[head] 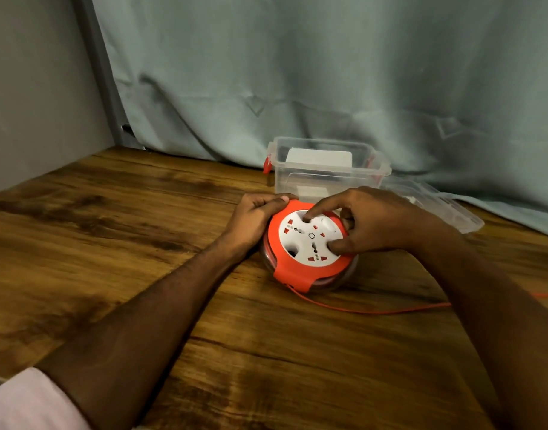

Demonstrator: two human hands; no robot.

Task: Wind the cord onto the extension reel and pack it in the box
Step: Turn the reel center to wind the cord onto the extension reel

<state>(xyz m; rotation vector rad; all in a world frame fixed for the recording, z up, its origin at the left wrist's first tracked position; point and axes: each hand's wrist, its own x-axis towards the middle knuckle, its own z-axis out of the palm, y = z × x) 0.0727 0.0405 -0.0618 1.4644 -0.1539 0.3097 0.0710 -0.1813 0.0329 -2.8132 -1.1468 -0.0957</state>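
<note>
An orange extension reel with a white socket face lies flat on the wooden table. My left hand grips its left rim. My right hand rests on the white face, with a forefinger and thumb pressed into its finger holes. A thin orange cord leaves the reel's front and trails right across the table, passing under my right forearm. Just behind the reel stands a clear plastic box with red latches, open at the top.
The box's clear lid lies flat to the right of the box. A grey-green curtain hangs along the table's back edge. A grey wall closes the left side.
</note>
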